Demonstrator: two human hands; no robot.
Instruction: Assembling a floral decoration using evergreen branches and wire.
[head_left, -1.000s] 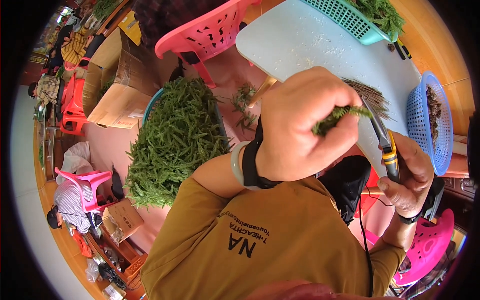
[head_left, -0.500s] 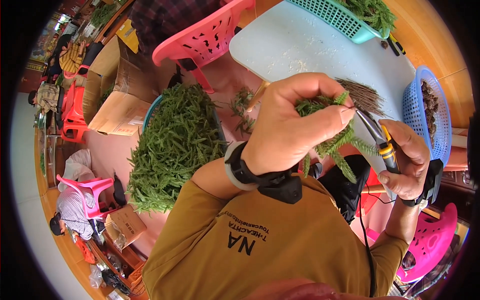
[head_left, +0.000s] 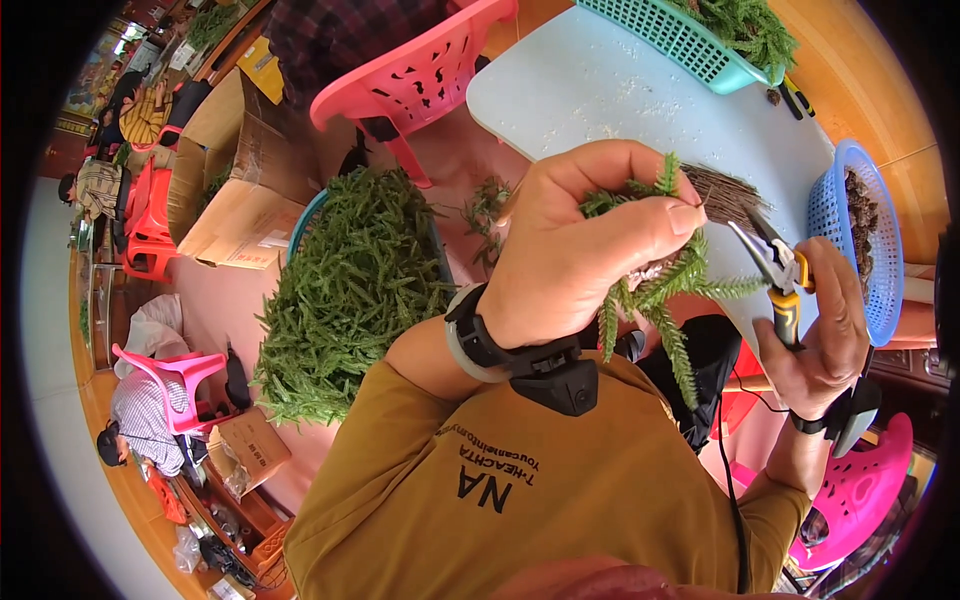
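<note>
My left hand (head_left: 590,235) is closed around a bunch of green artificial pine sprigs (head_left: 690,270), pinching it between thumb and fingers. Several needle-covered tips hang down past the thumb. A pair of pliers (head_left: 786,310) with yellow-and-black handles rests in my right hand (head_left: 830,330). Their long jaws are spread and stand a little apart from the sprigs. Beyond my left fingertips, a bundle of thin brown stems (head_left: 728,192) lies on the light-blue table (head_left: 560,85).
A tub heaped with green sprigs (head_left: 350,300) stands at my left. On the table are a teal basket of greenery (head_left: 690,52) and a blue basket (head_left: 828,200) holding brown pieces. A pink chair (head_left: 420,75) and an open cardboard box (head_left: 235,185) stand beyond. Other people sit far left.
The pliers' jaws have come away from the sprigs and spread, as my right hand moved slightly right and down. My left hand still grips the sprigs, which have turned a little.
</note>
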